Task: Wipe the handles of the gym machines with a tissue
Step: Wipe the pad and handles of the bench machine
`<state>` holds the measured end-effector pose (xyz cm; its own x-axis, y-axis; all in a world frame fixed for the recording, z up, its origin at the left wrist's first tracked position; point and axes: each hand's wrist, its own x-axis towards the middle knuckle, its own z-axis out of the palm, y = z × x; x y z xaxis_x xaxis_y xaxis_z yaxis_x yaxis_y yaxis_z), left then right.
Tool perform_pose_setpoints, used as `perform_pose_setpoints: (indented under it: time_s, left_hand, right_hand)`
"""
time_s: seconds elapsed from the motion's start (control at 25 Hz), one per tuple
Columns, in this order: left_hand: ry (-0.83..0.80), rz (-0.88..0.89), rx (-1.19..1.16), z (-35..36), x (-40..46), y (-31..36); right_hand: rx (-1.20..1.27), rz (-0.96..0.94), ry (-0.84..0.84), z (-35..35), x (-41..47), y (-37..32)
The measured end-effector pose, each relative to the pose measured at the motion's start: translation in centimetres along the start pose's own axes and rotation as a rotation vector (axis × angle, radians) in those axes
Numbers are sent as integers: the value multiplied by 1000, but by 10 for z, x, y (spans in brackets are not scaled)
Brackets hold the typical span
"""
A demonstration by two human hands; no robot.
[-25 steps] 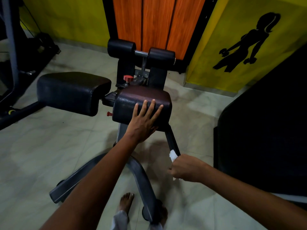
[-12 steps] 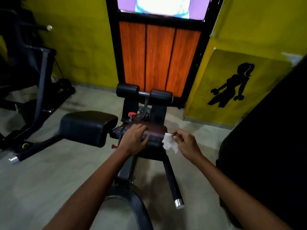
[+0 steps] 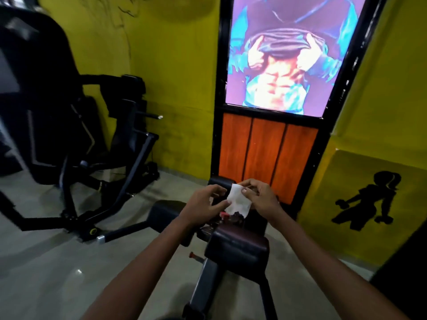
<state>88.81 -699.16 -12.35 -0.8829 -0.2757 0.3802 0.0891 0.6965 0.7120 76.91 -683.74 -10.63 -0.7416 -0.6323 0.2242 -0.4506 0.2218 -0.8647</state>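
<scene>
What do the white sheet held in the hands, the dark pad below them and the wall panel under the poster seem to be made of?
Tissue: thin soft paper, matte, crumpled with a ragged lower edge. Pad: probably vinyl or leatherette over padding, a faint sheen on rounded edges. Panel: orange wood or wood-look laminate, streaky grain, in three vertical boards.

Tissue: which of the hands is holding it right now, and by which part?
The right hand pinches the white tissue at its upper right edge, thumb on its face. The left hand touches its left edge with the fingertips; a firm grip there cannot be told.
</scene>
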Motion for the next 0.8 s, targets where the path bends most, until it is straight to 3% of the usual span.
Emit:
perform_pose_setpoints:
  time_s: [0.12,0.28,0.56,0.8]
  left_hand:
    - [-26,6,-74,-40,-7,-5]
    - [98,-66,-199,-96,-18,-32]
    - [185,-48,-213,-191,-23,-97]
    - [154,-105,-368,-222,-33,-139]
  right_hand:
    - [-62,-76,-67,35,11,-42]
    - [-37,-119,-63,92,24,-86]
    - [372,91,-141,187,36,-120]
    - [406,101,-100,237,48,-134]
